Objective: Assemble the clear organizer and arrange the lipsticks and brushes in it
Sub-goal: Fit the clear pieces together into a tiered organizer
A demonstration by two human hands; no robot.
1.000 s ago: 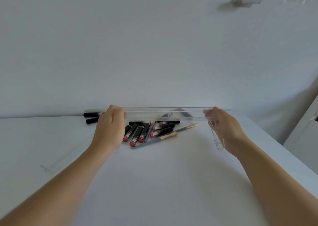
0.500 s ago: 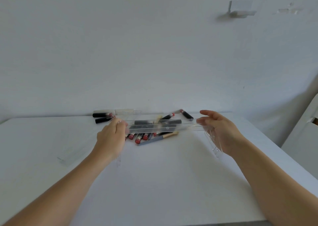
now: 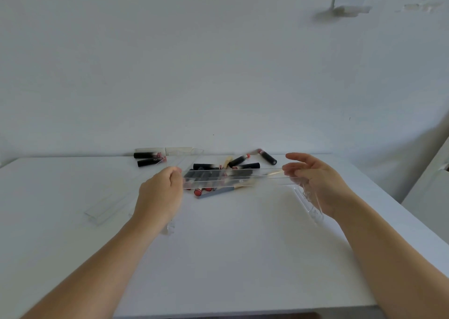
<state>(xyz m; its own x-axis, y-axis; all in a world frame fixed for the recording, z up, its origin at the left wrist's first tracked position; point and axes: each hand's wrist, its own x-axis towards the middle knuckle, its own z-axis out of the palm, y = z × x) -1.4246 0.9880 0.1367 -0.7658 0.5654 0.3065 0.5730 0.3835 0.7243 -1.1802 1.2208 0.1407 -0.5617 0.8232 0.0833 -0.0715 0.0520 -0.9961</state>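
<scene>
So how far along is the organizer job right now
Early stage. Done: nothing is sorted; the lipsticks and brushes lie loose on the table. In hand: a long clear shelf piece, gripped at one end by the left hand, the right hand open at the other end. Left: another clear piece lies unused on the table, so assembly and all arranging remain.

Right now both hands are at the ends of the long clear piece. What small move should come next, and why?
Probably lower the long clear tray a little so its ends meet the clear side supports. The left hand grips one end, the right hand steadies the other with straight fingers, and the tray hangs above the lipsticks, seemingly not yet seated.
</scene>
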